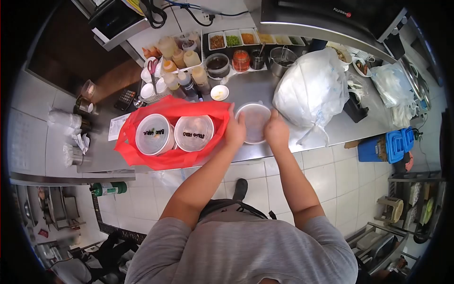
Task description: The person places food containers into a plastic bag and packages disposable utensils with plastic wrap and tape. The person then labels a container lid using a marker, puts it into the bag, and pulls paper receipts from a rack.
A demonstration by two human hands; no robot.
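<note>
Between my hands is a round takeout tub with a translucent lid (254,124), close to the edge of the steel counter. My left hand (235,130) is closed on its left side, the thumb near the rim. On the opposite side my right hand (277,130) grips it, fingers curled and partly hidden. Left of it lies an opened red plastic bag (126,150). Two lidded white tubs stand in the bag: one tub (153,138) and another tub (194,134), both with black handwriting on the lids.
Right of my hands sits a bulging white plastic bag (309,83). A small white cup (219,93), squeeze bottles (191,58), a dark sauce tub (218,65) and a red jar (241,60) stand behind. Farther back are trays of toppings (248,39) and a metal pot (283,59).
</note>
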